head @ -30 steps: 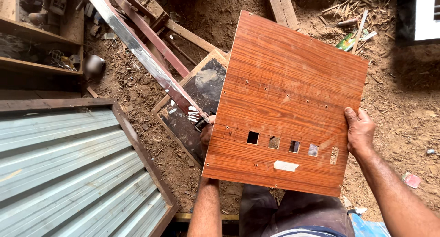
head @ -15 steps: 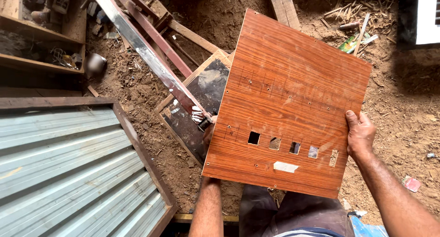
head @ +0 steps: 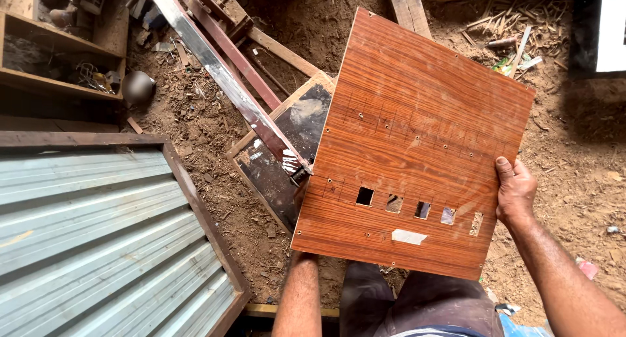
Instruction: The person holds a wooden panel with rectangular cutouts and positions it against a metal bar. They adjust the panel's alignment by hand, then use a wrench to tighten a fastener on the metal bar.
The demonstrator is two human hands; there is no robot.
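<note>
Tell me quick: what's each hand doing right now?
Left hand: mostly hidden behind the wood-grain board; it seems to hold the board's left edge, grip not visible.
Right hand: closed on the board's right edge, thumb on the face.

A dirt floor [head: 574, 161] strewn with sawdust is carrying everything. A long metal bar [head: 222, 76] is lying across it; wooden planks [head: 407, 8] are lying beyond the bar, and a corrugated metal sheet [head: 85, 239] is resting near it.
</note>
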